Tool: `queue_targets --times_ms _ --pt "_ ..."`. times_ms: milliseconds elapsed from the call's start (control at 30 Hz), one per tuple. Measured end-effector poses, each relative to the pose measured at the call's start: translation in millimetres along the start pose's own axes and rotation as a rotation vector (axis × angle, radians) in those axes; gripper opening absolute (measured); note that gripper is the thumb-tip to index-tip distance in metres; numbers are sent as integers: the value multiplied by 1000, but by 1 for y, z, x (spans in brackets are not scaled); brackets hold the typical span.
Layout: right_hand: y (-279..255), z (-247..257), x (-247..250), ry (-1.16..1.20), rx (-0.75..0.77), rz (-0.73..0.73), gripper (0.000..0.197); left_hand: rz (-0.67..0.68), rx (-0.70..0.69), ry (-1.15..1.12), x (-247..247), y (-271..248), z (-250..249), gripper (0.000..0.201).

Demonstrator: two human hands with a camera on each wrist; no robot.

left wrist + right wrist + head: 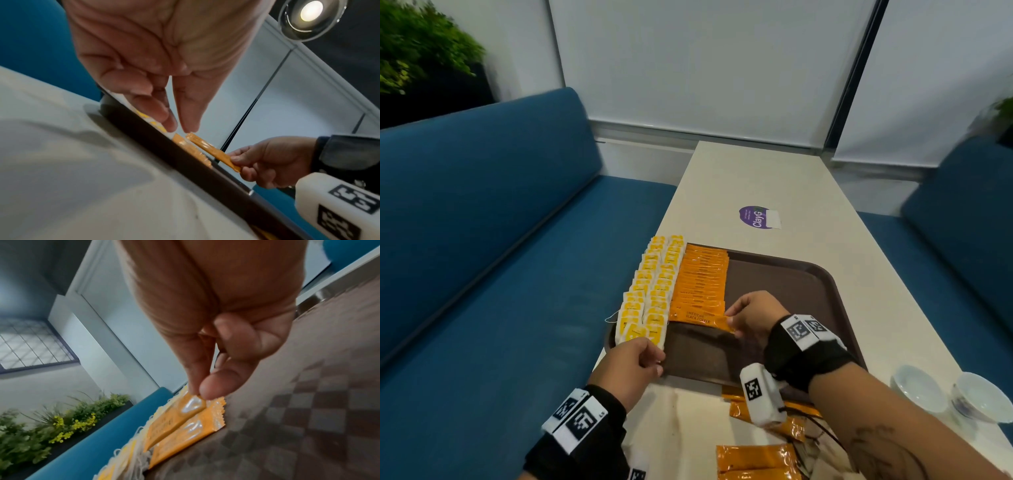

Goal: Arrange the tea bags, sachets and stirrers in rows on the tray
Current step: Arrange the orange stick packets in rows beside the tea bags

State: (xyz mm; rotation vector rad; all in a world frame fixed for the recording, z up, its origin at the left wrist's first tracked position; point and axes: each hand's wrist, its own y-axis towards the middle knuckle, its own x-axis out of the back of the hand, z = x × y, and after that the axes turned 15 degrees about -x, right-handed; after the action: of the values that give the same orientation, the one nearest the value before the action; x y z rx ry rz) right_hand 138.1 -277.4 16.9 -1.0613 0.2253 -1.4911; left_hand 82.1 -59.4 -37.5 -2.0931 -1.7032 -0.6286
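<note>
A brown tray [791,281] lies on the white table [756,171]. Two columns of yellow-and-white tea bags [654,284] fill its left side, with a column of overlapping orange sachets [700,277] beside them. My right hand [732,325] pinches the right end of one orange sachet [705,320] between thumb and forefinger, at the near end of that column; the right wrist view shows the pinch [198,394] on the sachet [174,417]. My left hand [654,356] is at the tray's near-left corner, its fingertips [170,125] touching the nearest tea bag, nothing between them.
More orange sachets [756,459] lie loose on the table in front of the tray, partly under my right forearm. Two white bowls [917,387] stand at the near right edge. A purple sticker [756,217] sits beyond the tray. Blue benches [482,240] flank the table.
</note>
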Motion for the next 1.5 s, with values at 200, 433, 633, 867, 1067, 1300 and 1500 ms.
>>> queue_targets --times_ms 200,433,633,867,1067,1300,1500 --pt "22 20 -8 -290 -39 51 7 50 35 57 -1 2 4 26" --pt "36 34 -23 -388 -188 42 25 43 36 42 -2 4 5 21" --pt "45 35 -23 -381 -155 76 39 57 44 47 -2 5 6 17" --pt "22 33 -3 -272 -110 72 21 124 25 10 -1 2 -8 16" --pt "-42 5 38 -305 300 -31 13 279 -137 165 -6 -14 -55 24" --pt "-88 -72 30 -898 222 -171 24 677 -312 567 -50 -51 -94 59" --pt "-83 -104 10 -1020 246 -263 36 804 -342 865 -82 -65 -100 66"
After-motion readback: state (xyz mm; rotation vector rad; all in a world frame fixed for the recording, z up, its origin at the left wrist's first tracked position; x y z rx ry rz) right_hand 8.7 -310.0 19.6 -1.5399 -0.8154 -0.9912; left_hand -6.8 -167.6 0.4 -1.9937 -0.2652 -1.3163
